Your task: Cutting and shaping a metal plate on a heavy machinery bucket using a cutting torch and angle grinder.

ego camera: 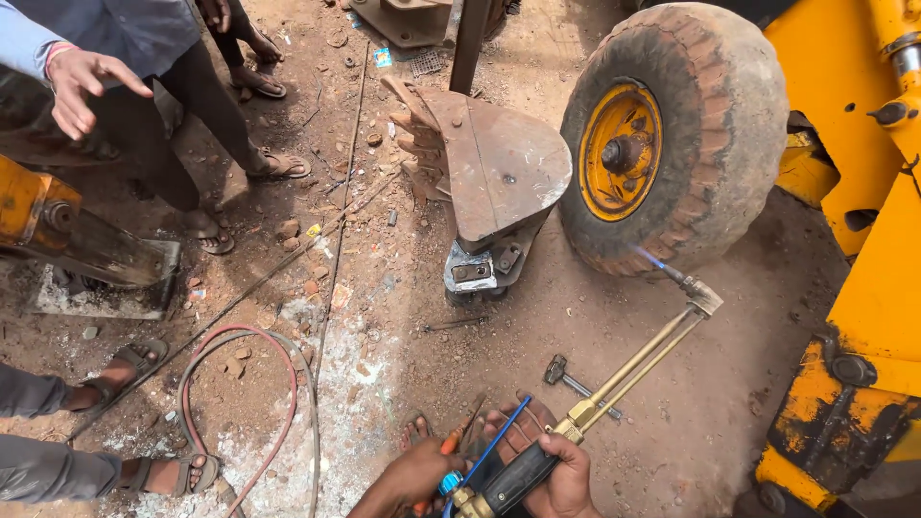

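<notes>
My right hand (566, 480) grips the black handle of a gas cutting torch (633, 369). Its twin brass tubes run up and right to the bent head (701, 297), where a small blue flame (650, 257) burns close to the big muddy tyre (672, 134). My left hand (417, 477) is closed around the torch's rear end, by a blue valve knob (451, 482) and an orange piece. A thin blue line runs from there along the handle. A rusty excavator bucket (494, 163) with teeth rests on the dirt beyond the hands.
A small hammer (559, 370) lies on the ground by the torch tubes. Red and grey hoses (288, 403) loop at the left. Yellow machine parts (863, 288) fill the right side. Other people stand at the left: a raised hand (82, 82) and sandalled feet (120, 369).
</notes>
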